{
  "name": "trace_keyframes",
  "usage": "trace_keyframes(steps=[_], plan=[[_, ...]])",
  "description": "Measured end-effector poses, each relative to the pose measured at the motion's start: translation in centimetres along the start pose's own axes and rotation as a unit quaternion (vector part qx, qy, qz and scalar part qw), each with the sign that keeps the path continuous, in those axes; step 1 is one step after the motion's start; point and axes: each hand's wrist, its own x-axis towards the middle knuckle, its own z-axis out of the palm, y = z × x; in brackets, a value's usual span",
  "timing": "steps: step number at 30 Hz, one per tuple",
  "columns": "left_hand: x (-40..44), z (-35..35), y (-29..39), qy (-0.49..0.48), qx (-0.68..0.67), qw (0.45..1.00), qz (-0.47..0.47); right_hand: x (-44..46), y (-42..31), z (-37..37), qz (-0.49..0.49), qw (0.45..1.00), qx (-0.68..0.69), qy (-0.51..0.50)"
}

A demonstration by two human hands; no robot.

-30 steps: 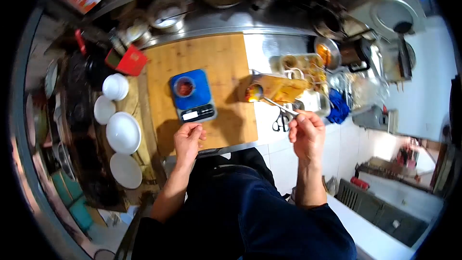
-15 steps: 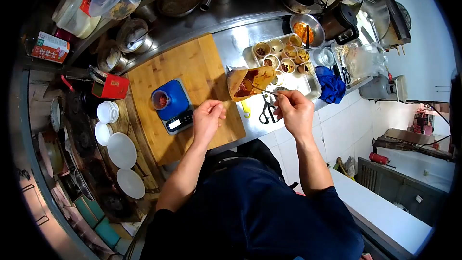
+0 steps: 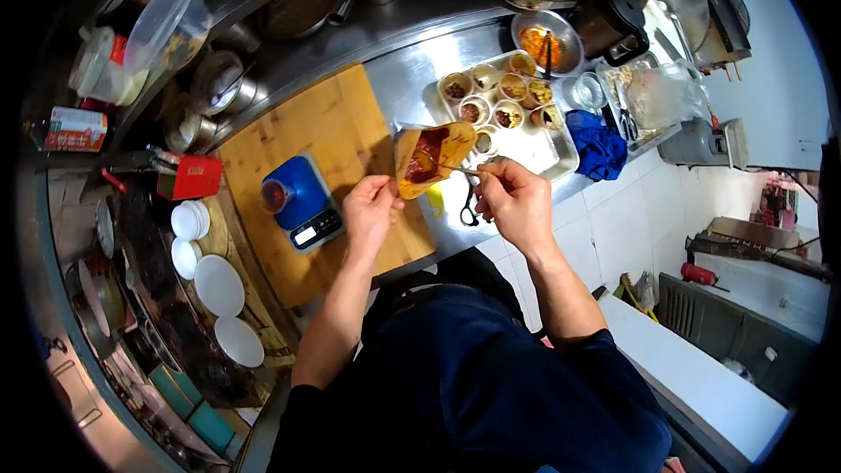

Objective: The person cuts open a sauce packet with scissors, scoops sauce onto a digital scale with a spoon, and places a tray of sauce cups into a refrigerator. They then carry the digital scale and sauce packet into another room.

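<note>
A person's right hand (image 3: 517, 201) grasps the thin handle of a spoon (image 3: 462, 170) at a steel worktop (image 3: 407, 74) in a crowded kitchen, the spoon's far end dipping into the open mouth of a brown pouch (image 3: 454, 142) stained inside with red contents. The left hand (image 3: 368, 213), thumb and fingers drawn together, is at the lower corner of the pouch; whether its grip has closed on the pouch's edge cannot be told. The pouch appears beside the right edge of a wooden board (image 3: 346, 114), mouth facing up toward the camera. On the board, a digital scale (image 3: 316, 232) with a blue top and a lit display carries a small clear cup (image 3: 276, 196) with something reddish in it, too dim to identify. Beyond the right hand, a metal tray (image 3: 554, 156) bears a cluster of small cups (image 3: 511, 114) filled with brown and yellow ingredients, with a blue cloth (image 3: 596, 145) bunched beside it and a steel bowl (image 3: 571, 45) of orange food behind. Black-handled scissors (image 3: 469, 212) lie near the right hand, partly hidden, with a yellow object (image 3: 435, 200) close to the pouch. To the left of the board, a red container (image 3: 191, 177) holds utensils near a stack of white bowls (image 3: 190, 221), and two white dishes (image 3: 219, 285) lie in line just below them.
</note>
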Motion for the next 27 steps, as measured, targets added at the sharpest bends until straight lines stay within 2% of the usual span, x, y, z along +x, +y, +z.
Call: trace_keyframes(steps=[5, 8, 10, 15, 20, 27], plan=[[0.0, -0.2, -0.8, 0.022, -0.008, 1.0, 0.012, -1.1, 0.5, -2.6, -0.002, 0.996, 0.092, 0.018], [-0.9, -1.0, -1.2, 0.026, -0.011, 0.999, -0.015, -1.5, 1.4, -5.8, -0.028, 0.979, 0.193, 0.062], [-1.9, -1.5, -1.6, 0.03, 0.006, 0.999, -0.033, -1.1, 1.7, -7.9, -0.047, 0.972, 0.199, 0.118], [-4.3, -2.9, -5.4, 0.021, 0.017, 0.997, -0.068, 2.9, 6.6, -10.8, -0.051, 0.97, 0.147, 0.188], [-5.6, -2.9, -6.9, 0.03, 0.045, 0.994, -0.096, 6.1, 9.8, -9.6, -0.102, 0.971, -0.069, 0.203], [-5.8, -2.1, -6.8, 0.037, 0.056, 0.992, -0.108, 8.3, 11.6, -9.4, -0.105, 0.973, -0.104, 0.178]])
